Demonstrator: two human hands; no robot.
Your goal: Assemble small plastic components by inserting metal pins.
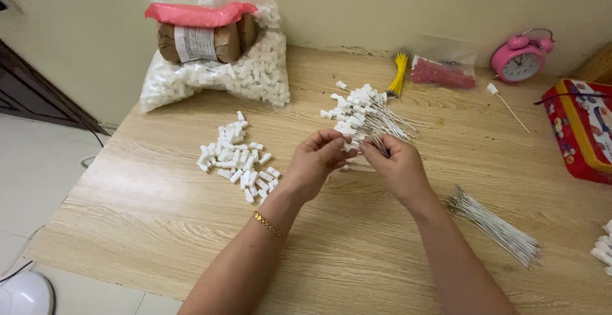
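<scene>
Centre of frame: left hand (317, 159) and right hand (396, 165) meet over the wooden table (357, 257), fingertips pinched together on one small white plastic connector (349, 146) with a thin wire. Both grips closed on it.

Just above the hands: heap of finished connectors with wires (362, 114). Left of centre: loose pile of white connectors (238, 162). Lower right: bundle of bare wires (497, 226). Upper left: clear bag of connectors (220, 66). Upper right: pink alarm clock (519, 57), red tin (583, 133). Gold bracelet (269, 226) on left wrist.
</scene>
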